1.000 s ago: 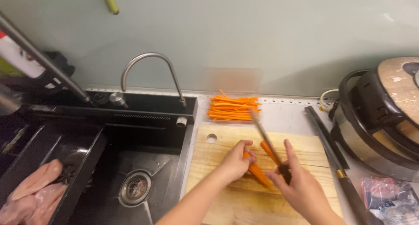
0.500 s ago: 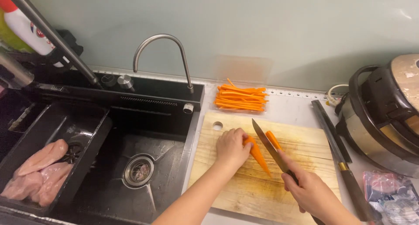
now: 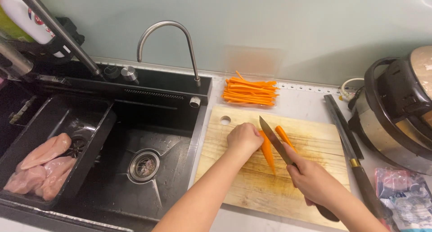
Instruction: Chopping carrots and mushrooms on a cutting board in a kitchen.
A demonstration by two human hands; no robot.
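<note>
Since half a second ago little has shifted: the left hand (image 3: 244, 139) still presses the carrot piece (image 3: 268, 152) onto the wooden cutting board (image 3: 243, 187), and the knife (image 3: 275, 141) sits slightly lower, its blade now lying between 2 carrot pieces rather than crossing over them.

Counting: 2 hands, 1 knife in use, 1 second long knife (image 3: 348, 146) lying on the tabletop (image 3: 301, 103) right of the board, 2 carrot pieces on the board, 1 pile of carrot sticks (image 3: 249, 91) behind the board, 1 curved tap (image 3: 168, 38) over the black sink (image 3: 148, 133), and about 3 pieces of raw chicken (image 3: 38, 164) in the tray at the sink's left. A cooker (image 3: 396, 110) stands at the right.

The held carrot piece lies with its long axis running from the far edge towards the person, the thin tip nearest them. The other piece (image 3: 285, 137) slants beside the blade on its right. The knife points away and to the left, tip up-board.

Left fingers are curled together, pinning the carrot's thick end. The right hand (image 3: 315, 182) has its fingers wrapped tight round the knife handle.
</note>
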